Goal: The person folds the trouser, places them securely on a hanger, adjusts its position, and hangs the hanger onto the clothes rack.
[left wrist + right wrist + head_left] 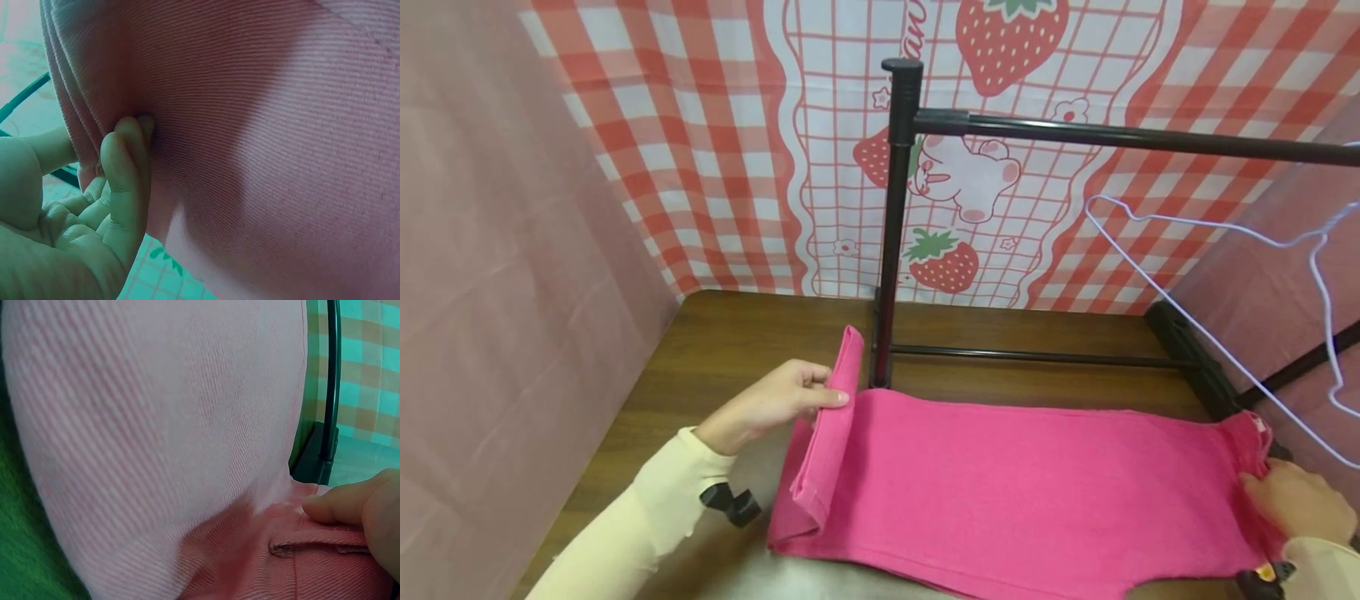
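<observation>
A pair of bright pink trousers [1015, 483] lies lengthwise on the table, its ribbed weave plain in both wrist views. At the left, the leg end is turned up into a flat folded band [831, 433] standing above the rest. My left hand [786, 396] pinches this band, thumb on its right face and fingers behind it. The left wrist view shows the layered edge [78, 94] between thumb and fingers. At the far right, my right hand [1300, 504] grips the bunched waistband, its thumb pressing near a belt loop [319, 537]; its other fingers are mostly hidden.
Behind the trousers stands a black clothes rack [895, 233] with its post close to the cloth. On the right hangs a pale lilac hanger [1217, 225]. A strawberry-print checked curtain [715, 125] backs the wooden table [700, 350], and a pink curtain [490, 292] closes the left.
</observation>
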A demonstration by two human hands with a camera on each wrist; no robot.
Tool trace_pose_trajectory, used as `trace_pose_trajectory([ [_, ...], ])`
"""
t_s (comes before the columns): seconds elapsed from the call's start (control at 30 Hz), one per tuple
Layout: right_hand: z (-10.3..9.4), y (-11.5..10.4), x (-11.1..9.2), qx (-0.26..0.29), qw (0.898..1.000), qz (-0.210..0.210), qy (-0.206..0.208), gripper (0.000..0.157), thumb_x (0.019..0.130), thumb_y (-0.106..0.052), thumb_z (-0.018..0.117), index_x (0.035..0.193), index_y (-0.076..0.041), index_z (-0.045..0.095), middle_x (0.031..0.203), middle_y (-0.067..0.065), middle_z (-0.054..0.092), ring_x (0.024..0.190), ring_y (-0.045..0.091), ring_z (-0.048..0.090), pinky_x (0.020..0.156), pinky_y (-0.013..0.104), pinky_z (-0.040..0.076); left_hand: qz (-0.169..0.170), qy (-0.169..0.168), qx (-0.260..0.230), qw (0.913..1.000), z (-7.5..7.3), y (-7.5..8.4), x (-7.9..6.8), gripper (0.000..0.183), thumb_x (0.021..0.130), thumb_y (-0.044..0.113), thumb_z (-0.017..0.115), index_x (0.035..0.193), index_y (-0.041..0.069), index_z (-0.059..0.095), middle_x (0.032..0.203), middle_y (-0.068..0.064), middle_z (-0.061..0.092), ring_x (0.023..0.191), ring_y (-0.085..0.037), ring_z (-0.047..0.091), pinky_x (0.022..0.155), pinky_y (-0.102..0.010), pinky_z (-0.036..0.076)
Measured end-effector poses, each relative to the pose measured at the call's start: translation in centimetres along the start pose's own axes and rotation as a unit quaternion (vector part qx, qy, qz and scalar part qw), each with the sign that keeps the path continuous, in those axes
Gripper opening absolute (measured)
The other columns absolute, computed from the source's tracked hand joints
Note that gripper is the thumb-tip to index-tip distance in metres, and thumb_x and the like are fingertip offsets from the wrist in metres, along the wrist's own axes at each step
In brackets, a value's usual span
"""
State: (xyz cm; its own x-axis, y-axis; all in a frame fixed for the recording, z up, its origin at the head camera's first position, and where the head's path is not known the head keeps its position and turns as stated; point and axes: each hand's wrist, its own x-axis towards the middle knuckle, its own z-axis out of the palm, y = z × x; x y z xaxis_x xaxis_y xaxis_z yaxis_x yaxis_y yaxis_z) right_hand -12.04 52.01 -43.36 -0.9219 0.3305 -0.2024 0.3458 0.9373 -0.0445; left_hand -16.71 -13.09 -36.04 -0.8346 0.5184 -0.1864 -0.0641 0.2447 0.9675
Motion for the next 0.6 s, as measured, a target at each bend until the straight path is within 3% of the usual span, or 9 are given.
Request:
trace_pose_trajectory([
  [0.4,-0.1,0.1,0.4,-0.002,1.000,0.003,-0.003,0.059,0.096,-0.044,0.047,0.115,0.012,0.051,0.109,0.045,0.051,0.096,0.064,0.049,0.073,0.064,0.046,0.002,-0.005,-0.009,0.9999,2.2,0.6,1.2,0.021,0.091,0.012,0.064,0.097,-0.008,0.063,0.068,0.007,0.063,0.062,-0.006,0.061,0.065,-0.026,0.054],
  [0.6,-0.2,-0.2,-0.1,-0.008,1.000,-0.008,0.003,0.053,0.096,-0.038,0.048,0.111,0.013,0.052,0.106,0.045,0.053,0.095,0.064,0.050,0.073,0.064,0.046,0.007,-0.002,-0.019,0.9998,3.1,0.9,1.8,0.023,0.090,0.011,0.064,0.101,-0.010,0.063,0.070,0.006,0.066,0.063,-0.006,0.062,0.065,-0.027,0.055],
])
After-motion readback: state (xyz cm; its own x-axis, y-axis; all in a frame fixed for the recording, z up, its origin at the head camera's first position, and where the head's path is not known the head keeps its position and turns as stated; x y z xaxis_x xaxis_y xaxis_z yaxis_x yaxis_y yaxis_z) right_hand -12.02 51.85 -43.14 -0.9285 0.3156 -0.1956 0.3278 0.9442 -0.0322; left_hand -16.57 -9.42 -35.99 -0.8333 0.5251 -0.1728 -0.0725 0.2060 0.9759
